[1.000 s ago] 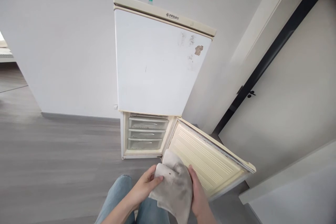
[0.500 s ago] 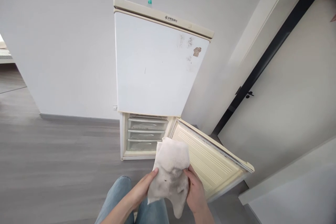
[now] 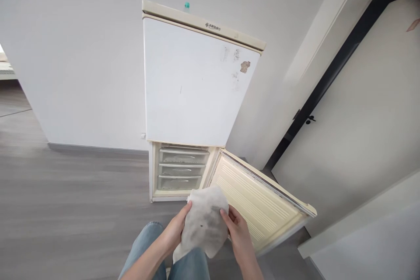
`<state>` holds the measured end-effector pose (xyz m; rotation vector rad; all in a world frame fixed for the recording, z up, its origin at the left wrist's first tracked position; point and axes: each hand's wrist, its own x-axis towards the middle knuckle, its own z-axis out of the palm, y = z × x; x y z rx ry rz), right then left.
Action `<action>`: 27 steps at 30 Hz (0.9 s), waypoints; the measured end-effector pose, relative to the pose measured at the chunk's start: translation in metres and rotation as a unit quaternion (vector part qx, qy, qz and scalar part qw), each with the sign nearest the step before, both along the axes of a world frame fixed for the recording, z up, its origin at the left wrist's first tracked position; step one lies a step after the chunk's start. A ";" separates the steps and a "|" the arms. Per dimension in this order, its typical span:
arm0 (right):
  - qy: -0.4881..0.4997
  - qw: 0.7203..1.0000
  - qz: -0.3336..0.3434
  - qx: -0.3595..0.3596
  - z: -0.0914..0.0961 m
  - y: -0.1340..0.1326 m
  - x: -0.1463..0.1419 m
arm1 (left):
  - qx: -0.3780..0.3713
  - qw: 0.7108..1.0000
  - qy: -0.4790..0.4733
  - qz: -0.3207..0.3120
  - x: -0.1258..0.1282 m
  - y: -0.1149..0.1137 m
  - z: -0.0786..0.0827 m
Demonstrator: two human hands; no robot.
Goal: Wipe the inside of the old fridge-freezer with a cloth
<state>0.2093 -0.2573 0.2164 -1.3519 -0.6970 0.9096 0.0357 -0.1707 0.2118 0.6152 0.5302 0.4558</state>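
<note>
A stained whitish cloth (image 3: 204,223) is bunched between my two hands, low in the view above my jeans-clad knee. My left hand (image 3: 173,230) grips its left edge with the thumb on top. My right hand (image 3: 236,229) pinches its right side. Just beyond stands an old cream fridge (image 3: 193,83) with its upper door closed. Its lower freezer door (image 3: 259,199) hangs wide open to the right. Inside the freezer sit three clear drawers (image 3: 180,168).
A small teal-capped item (image 3: 187,5) rests on the fridge top. A white wall runs behind, and a pale room door with a dark handle (image 3: 310,119) stands at the right. Grey wood-look floor (image 3: 72,210) spreads to the left.
The cloth, raised and spread half a second ago, has been gathered lower into a rounder bundle. Both hands shifted slightly left and closer together.
</note>
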 end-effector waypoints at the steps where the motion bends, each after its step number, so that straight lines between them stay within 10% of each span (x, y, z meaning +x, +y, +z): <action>1: -0.009 1.000 0.005 0.000 -0.001 0.000 0.001 | 0.014 1.000 0.002 0.005 -0.002 0.001 0.002; 11: 0.007 0.999 0.025 0.024 -0.012 -0.006 0.009 | -0.024 0.999 0.002 0.026 -0.005 0.006 0.011; 22: 0.020 1.000 -0.001 -0.012 0.000 -0.006 0.010 | 0.090 0.992 -0.017 -0.085 -0.012 0.003 0.018; 27: -0.051 0.998 -0.015 -0.020 0.007 -0.002 0.000 | 0.216 0.975 0.036 -0.027 -0.005 0.000 0.015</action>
